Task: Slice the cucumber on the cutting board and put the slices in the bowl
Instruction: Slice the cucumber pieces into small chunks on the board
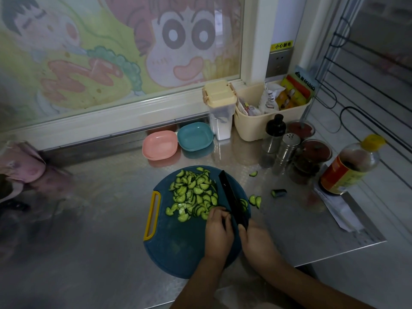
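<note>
Many crescent slices (194,192), round board (178,246), black knife (229,195)

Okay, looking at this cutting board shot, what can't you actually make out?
1. Head view: the knife handle, covered by the right hand gripping it.
2. Head view: whether any uncut piece is left; the left hand and the blade cover that spot.
3. Head view: the pink object, cut off by the left edge and blurred.
4. Head view: the bottle label, too blurred to read.
</note>
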